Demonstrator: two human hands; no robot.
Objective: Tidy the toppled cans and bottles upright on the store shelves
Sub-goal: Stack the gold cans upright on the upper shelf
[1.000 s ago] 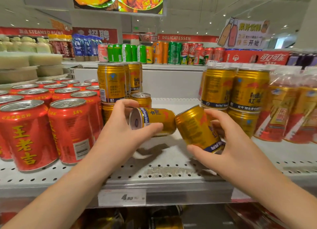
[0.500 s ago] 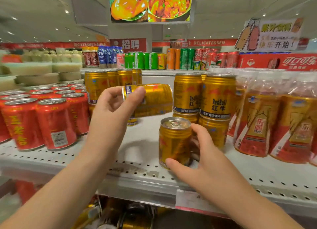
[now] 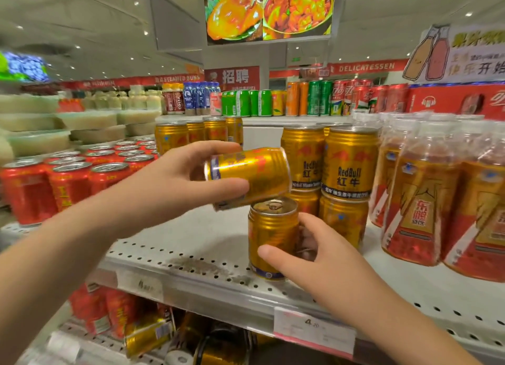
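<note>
the left grip [image 3: 175, 190] is curled round a sideways can [image 3: 251, 176], fingers on top and thumb beneath, holding it in the air just above the right grip [image 3: 314, 255]. the right grip wraps an upright can [image 3: 273, 236] standing on the shelf [image 3: 191, 241], thumb across its front. stacked gold cans [image 3: 347, 168] stand just behind the right grip, and red cans [image 3: 68, 184] sit beyond the left grip.

Gold cans [image 3: 273, 236] glossy ribbed metal; shelf [image 3: 207, 244] matt perforated metal
</note>
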